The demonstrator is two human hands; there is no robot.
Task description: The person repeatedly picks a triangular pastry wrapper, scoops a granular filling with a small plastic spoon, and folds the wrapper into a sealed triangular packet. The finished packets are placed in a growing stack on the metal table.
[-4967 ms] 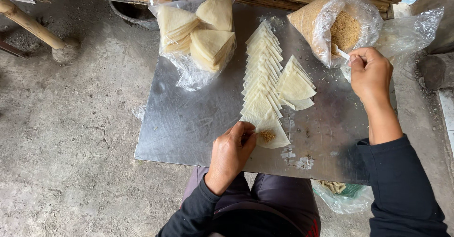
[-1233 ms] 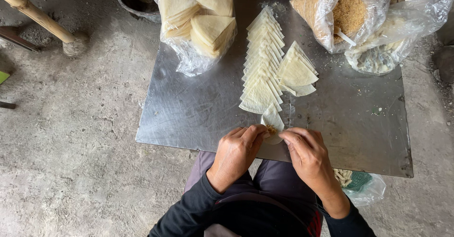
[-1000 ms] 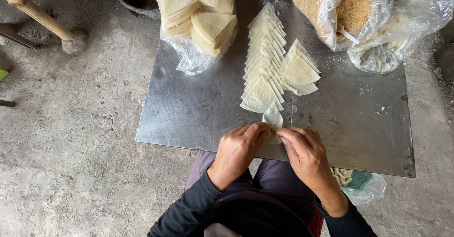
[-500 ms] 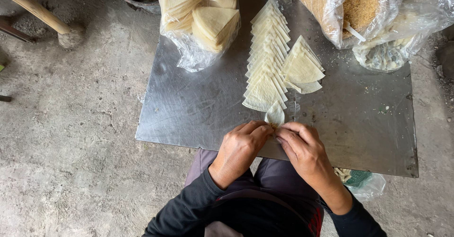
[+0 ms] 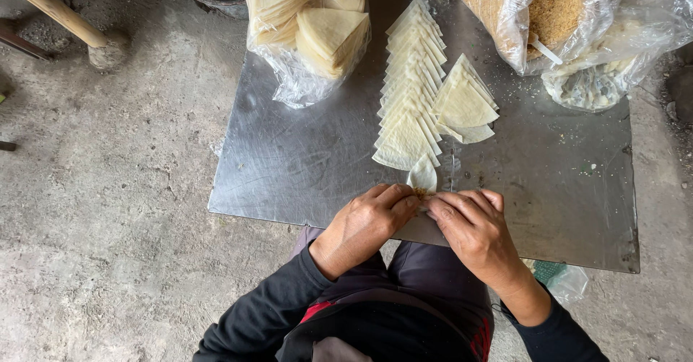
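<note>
Right hand [image 5: 473,228] back from filling bag [image 5: 538,15], now meets left hand [image 5: 368,221] at table [image 5: 303,167] near edge; both pinch one filled wrapper [image 5: 422,180], fingertips folding it shut. Fanned wrapper row [image 5: 408,95] just beyond, within easy reach.

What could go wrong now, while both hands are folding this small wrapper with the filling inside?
1. The left hand and right hand pinch one thin wrapper; it may tear or spill its brown filling.
2. They work near the metal sheet's front edge, so the piece could drop.
3. The fanned wrapper row lies just beyond and might get nudged.
</note>
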